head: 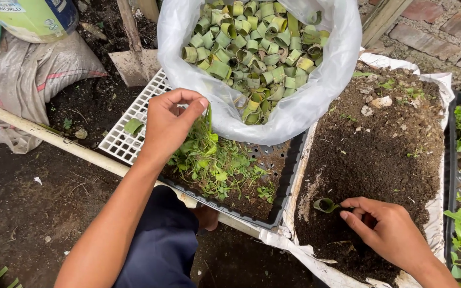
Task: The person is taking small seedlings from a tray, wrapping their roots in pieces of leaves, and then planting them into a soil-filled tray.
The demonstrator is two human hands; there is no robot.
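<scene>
Bag (305, 106) of leaf rolls (257, 48) stands at the rear, resting on the seedling tray (289, 176). Seedlings (214, 160) lie in that tray, before the bag. Grid tray (129, 133) lies left of them, shovel (134, 58) behind it. Soil sack (380, 149) lies right of the seedling tray; one leaf cup (325, 205) sits on its soil. Pipe (54, 140) runs along the left.

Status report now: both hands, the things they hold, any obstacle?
Left hand pinching green seedling over black tray. Right hand pressing rolled green leaf cup into dark soil. No obstacle.
</scene>
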